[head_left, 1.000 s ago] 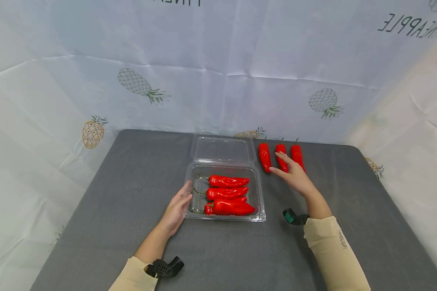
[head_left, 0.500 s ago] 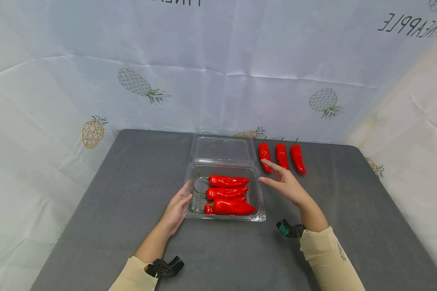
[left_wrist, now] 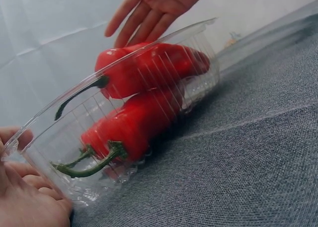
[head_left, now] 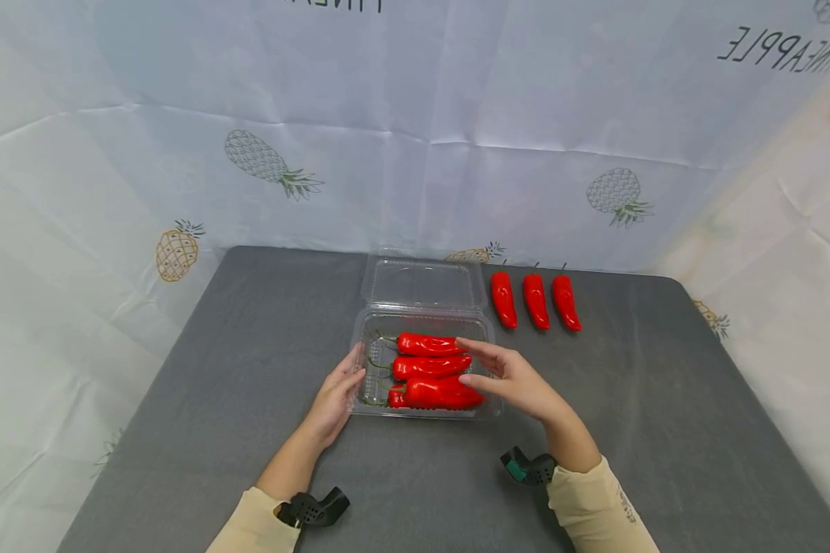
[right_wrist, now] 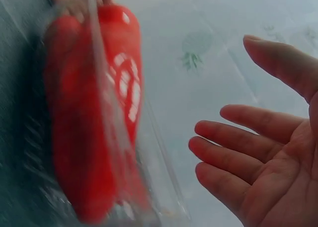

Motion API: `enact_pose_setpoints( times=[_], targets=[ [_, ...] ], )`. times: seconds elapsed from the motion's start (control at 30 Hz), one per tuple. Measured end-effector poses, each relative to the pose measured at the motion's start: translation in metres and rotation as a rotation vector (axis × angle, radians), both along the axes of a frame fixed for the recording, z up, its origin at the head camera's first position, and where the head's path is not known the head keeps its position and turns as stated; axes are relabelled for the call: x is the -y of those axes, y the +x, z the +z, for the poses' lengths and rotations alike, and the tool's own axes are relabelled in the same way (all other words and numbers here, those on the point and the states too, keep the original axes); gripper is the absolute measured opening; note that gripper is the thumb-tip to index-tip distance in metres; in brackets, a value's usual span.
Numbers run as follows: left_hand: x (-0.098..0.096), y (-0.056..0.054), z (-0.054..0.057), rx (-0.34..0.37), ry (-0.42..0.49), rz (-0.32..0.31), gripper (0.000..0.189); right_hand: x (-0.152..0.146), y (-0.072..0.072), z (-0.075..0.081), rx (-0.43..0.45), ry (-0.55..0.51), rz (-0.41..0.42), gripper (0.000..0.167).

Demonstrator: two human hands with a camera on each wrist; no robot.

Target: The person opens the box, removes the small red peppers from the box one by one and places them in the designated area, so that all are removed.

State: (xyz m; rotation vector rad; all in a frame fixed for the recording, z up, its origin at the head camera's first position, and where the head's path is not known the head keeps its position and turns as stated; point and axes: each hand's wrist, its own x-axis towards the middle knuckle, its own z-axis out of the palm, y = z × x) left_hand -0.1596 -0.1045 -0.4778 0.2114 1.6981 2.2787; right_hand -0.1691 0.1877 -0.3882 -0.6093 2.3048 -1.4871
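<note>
A clear plastic clamshell container [head_left: 493, 353] lies with its lid [head_left: 425, 283] folded back. Several glossy red chili peppers with green stems lie sideways inside it, such as the rearmost pepper [head_left: 425, 345] and the front pepper [head_left: 443, 395]. My left hand [head_left: 332, 403] rests against the container's left wall, fingertips right at the rim. Above the container's right side is my right hand [head_left: 515, 380], its fingers extended and apart. In the right wrist view nothing shows between the right thumb and fingers [right_wrist: 243, 157]. That hand also appears behind the peppers in the left wrist view.
Beyond the right hand, three more red peppers stand in a row: the left one [head_left: 503, 299], the middle one [head_left: 536, 301] and the right one [head_left: 566, 302]. The grey tabletop [head_left: 270, 338] ends at a pineapple-print curtain [head_left: 415, 184].
My right hand has moved left and toward me, from over the loose peppers to over the container's right side. The left hand, the container and the peppers have stayed in place.
</note>
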Motion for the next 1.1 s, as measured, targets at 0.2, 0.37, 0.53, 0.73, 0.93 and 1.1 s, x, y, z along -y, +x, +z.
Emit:
enact_pose_setpoints(
  times=[0.2, 0.37, 0.53, 0.73, 0.93, 1.1],
  targets=[
    [0.0, 0.0, 0.0, -0.005, 0.006, 0.001, 0.06, 0.011, 0.007, -0.004, 0.019, 0.059, 0.027, 0.061],
    [0.0, 0.0, -0.001, -0.008, 0.012, 0.002, 0.06, 0.02, 0.013, -0.006, 0.03, 0.122, 0.063, 0.062],
    [0.0, 0.001, -0.001, -0.006, 0.003, 0.003, 0.06, 0.027, 0.017, -0.008, 0.001, 0.236, 0.108, 0.062],
    [0.0, 0.0, -0.001, 0.002, -0.004, 0.003, 0.06, 0.031, 0.017, -0.011, -0.052, 0.287, 0.124, 0.059],
    [0.0, 0.001, 0.0, -0.002, -0.009, 0.005, 0.06, 0.031, 0.016, -0.014, -0.047, 0.286, 0.129, 0.057],
    [0.0, 0.0, 0.0, 0.003, -0.017, 0.01, 0.06, 0.032, 0.014, -0.017, -0.074, 0.304, 0.118, 0.054]
  ],
)
